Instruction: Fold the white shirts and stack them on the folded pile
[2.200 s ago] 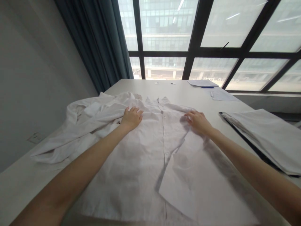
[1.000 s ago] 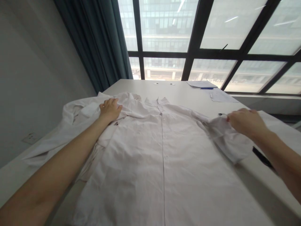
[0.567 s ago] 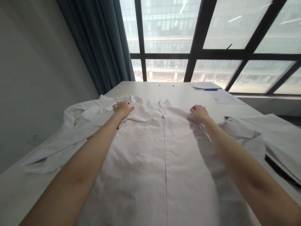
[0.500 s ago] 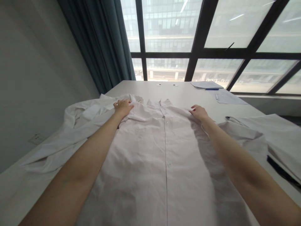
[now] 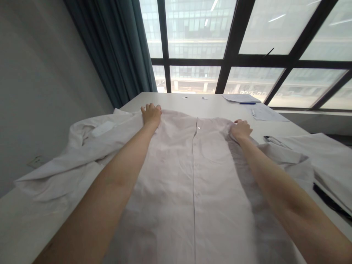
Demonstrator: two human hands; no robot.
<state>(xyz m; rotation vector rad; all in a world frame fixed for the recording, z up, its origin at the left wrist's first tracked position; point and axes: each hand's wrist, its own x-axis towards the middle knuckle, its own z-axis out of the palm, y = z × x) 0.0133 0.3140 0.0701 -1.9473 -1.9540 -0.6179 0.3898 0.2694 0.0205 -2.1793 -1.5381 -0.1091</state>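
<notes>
Shirt (image 5: 220, 172) cloth in the head view belongs to 1 garment, thin, white and softly creased, spread button side up over 1 smooth white table (image 5: 165, 99), with 1 straight placket (image 5: 194, 179) down its middle. 2 bare hands are closed on its far edge, the left hand (image 5: 151, 114) gripping 1 corner and the right hand (image 5: 242, 129) the other. Around it are 1 rumpled white heap (image 5: 79, 161) at left, 1 flat folded white cloth (image 5: 327, 157) at right, 2 thin paper lots (image 5: 239, 98) and 1 slim blue pen (image 5: 247, 103).
</notes>
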